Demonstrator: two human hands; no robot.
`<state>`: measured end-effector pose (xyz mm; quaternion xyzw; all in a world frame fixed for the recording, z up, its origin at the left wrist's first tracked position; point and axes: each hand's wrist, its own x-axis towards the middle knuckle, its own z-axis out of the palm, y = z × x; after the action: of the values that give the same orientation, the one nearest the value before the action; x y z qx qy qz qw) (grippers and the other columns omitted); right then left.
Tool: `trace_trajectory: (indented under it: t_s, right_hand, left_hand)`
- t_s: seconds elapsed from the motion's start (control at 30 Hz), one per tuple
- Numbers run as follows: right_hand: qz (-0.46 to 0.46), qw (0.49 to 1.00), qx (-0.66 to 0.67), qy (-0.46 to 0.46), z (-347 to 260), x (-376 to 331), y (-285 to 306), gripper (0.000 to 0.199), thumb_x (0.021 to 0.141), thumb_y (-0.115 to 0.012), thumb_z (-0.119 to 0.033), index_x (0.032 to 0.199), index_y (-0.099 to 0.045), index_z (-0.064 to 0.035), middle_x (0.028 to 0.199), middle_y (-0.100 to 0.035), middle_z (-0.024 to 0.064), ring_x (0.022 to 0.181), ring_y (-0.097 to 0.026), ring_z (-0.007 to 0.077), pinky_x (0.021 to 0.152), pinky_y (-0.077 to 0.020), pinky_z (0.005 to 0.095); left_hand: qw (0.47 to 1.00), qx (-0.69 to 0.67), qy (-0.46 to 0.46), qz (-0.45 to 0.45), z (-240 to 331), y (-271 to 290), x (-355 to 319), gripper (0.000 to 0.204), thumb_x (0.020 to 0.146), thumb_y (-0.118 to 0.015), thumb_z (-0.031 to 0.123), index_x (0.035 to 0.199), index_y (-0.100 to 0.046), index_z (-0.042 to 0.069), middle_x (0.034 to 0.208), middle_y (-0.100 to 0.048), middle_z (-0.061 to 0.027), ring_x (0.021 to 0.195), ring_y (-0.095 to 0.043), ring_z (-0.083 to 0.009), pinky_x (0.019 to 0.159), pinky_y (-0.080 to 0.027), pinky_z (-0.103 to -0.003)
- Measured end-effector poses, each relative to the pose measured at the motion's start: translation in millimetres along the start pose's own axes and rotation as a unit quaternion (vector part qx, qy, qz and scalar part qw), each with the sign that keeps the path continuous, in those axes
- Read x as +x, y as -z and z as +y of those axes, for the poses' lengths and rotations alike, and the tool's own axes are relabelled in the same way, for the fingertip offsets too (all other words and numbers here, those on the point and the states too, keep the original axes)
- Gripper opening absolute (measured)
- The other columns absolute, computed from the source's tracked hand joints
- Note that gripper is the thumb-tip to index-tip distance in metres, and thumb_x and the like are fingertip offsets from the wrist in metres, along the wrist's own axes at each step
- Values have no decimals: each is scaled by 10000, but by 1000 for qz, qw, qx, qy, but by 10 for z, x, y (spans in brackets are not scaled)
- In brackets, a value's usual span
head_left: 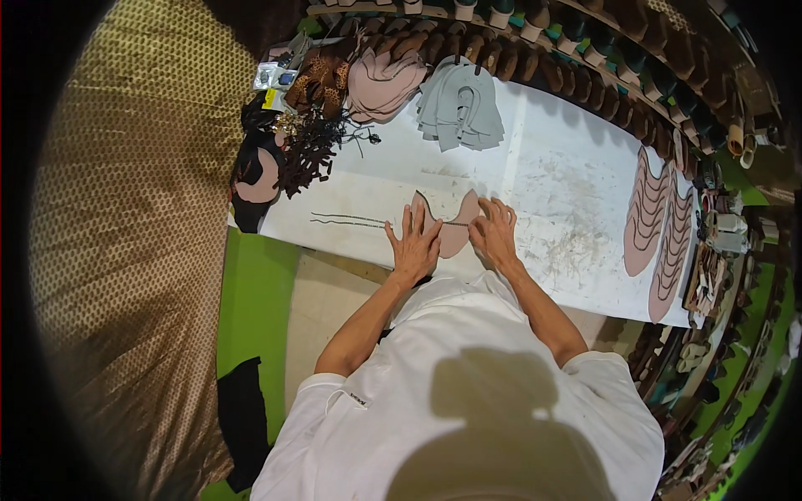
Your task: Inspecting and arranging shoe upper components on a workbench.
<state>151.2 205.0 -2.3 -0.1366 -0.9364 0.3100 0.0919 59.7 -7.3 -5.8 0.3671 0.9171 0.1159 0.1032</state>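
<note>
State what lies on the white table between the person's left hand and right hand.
In the head view, a pink, flat, curved piece lies between the left hand and right hand, with a thin dark strip running across it.

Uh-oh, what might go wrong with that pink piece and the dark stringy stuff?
The thin dark strands might get tugged crooked, because their loose lengths trail across the table beyond the left hand. The curved pink piece might slide too, if the left hand or right hand lets up, since only fingers seem to steady it.
</note>
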Motion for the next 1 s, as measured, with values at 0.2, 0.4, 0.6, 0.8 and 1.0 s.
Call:
trace_trajectory:
  t_s: [0.2,0.4,0.6,0.8,1.0]
  right_hand:
    - [-20,997,-40,56,105,202,37,165,899,-687,-174,881,-723,-15,1469,-537,145,1458,-381,386,1220,-206,598]
    - [-32,994,-61,85,153,256,35,139,902,-688,-166,900,-723,-31,1460,-548,121,1449,-399,360,1217,-207,609]
    - [-35,994,-63,86,148,257,39,146,897,-697,-173,909,-721,-30,1448,-557,107,1438,-410,347,1218,-213,602]
    - [-26,990,-87,106,175,329,20,148,890,-713,-173,913,-715,-27,1420,-573,95,1430,-423,323,1213,-233,595]
    - [-18,988,-97,119,208,350,11,120,879,-742,-184,895,-748,-65,1382,-599,79,1409,-446,310,1205,-242,598]
  left_hand:
    - [999,-22,-19,25,1,23,11,481,938,-655,259,1418,-632,274,1744,-203,-129,1604,-143,-392,1143,-79,-817]
    - [999,-32,-19,13,10,37,24,489,939,-653,246,1426,-624,267,1742,-201,-139,1604,-139,-398,1143,-81,-813]
    - [999,-44,-18,25,55,38,39,506,953,-634,205,1446,-611,319,1750,-182,-130,1607,-125,-398,1138,-89,-816]
    - [999,-18,-30,-12,67,16,57,526,947,-642,183,1449,-610,339,1753,-177,-120,1606,-126,-398,1134,-95,-819]
    - [999,-10,-50,-6,58,19,125,514,930,-655,165,1422,-628,313,1755,-164,-114,1604,-122,-400,1134,-99,-817]
